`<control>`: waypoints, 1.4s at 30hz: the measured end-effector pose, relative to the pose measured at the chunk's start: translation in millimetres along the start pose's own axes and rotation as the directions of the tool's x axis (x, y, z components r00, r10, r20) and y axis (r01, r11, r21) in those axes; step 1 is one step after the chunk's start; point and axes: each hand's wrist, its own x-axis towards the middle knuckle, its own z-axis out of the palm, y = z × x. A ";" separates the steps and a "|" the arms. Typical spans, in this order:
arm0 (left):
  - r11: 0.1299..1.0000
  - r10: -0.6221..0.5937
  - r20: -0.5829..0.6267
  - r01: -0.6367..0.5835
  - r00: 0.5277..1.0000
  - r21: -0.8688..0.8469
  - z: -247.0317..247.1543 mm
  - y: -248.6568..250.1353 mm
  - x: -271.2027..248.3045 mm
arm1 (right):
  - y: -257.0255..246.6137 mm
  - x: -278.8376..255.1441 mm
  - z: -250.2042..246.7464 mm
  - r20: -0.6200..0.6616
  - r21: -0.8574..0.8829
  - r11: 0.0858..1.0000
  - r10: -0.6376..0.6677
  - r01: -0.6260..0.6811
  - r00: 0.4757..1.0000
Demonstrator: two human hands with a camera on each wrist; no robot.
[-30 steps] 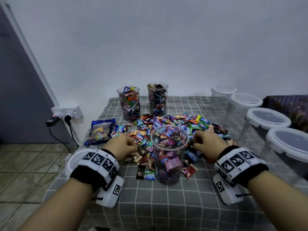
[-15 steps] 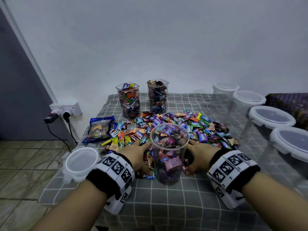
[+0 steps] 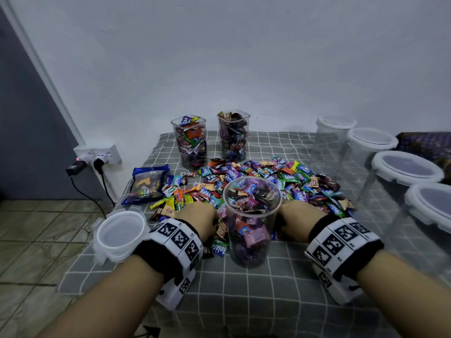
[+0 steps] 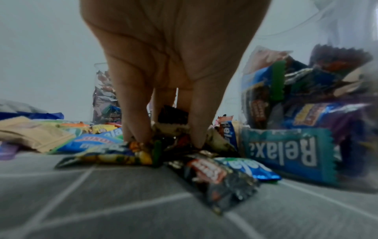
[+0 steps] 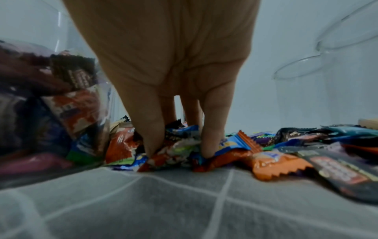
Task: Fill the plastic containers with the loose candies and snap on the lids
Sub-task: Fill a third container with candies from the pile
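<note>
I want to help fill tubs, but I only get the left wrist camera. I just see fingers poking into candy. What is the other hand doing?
Observer: The right hand is gathering loose candies between its fingers, on the other side of the container.
Child: Is that tub full?
Observer: Nearly. The head view shows candy piled close to its open rim.
Child: Where is a lid?
Observer: A clear lid lies at the left edge of the table.
</note>
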 end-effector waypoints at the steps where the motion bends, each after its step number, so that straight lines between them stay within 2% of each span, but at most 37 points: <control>1: 1.000 -0.003 -0.007 0.003 1.000 -0.005 -0.4 -0.9 0.2 | 0.3 0.4 0.6 -0.003 0.005 1.000 0.000 0.000 1.000; 12: 0.997 -0.051 -0.073 0.046 0.996 -0.067 -3.8 -2.5 -4.6 | 3.3 -0.3 -0.9 -0.073 0.078 0.997 0.012 -0.006 0.997; 19: 0.977 -0.078 -0.198 0.035 0.977 -0.211 -3.8 -7.9 -8.1 | 10.7 -7.2 -7.0 -0.136 0.146 0.989 0.020 0.001 0.990; 26: 0.944 -0.082 -0.320 -0.030 0.944 -0.328 -3.7 -11.8 -12.0 | 22.9 -17.9 -16.6 -0.255 0.331 0.941 0.156 -0.065 0.954; 32: 0.924 -0.145 -0.435 -0.036 0.889 -0.381 -4.6 -13.8 -13.9 | 17.7 -30.1 -41.6 -0.493 0.465 0.881 0.172 0.091 0.853; 37: 0.907 -0.170 -0.474 -0.051 0.864 -0.418 -5.1 -15.8 -14.9 | 0.7 -41.7 -67.8 -0.625 0.498 0.824 0.125 0.270 0.771; 39: 0.904 -0.174 -0.477 -0.053 0.861 -0.425 -5.5 -16.0 -15.1 | -9.9 -44.8 -74.1 -0.651 0.506 0.794 0.096 0.336 0.753; 42: 0.900 -0.172 -0.483 -0.062 0.858 -0.431 -5.0 -16.0 -15.7 | -24.9 -46.5 -74.2 -0.654 0.494 0.777 0.035 0.391 0.756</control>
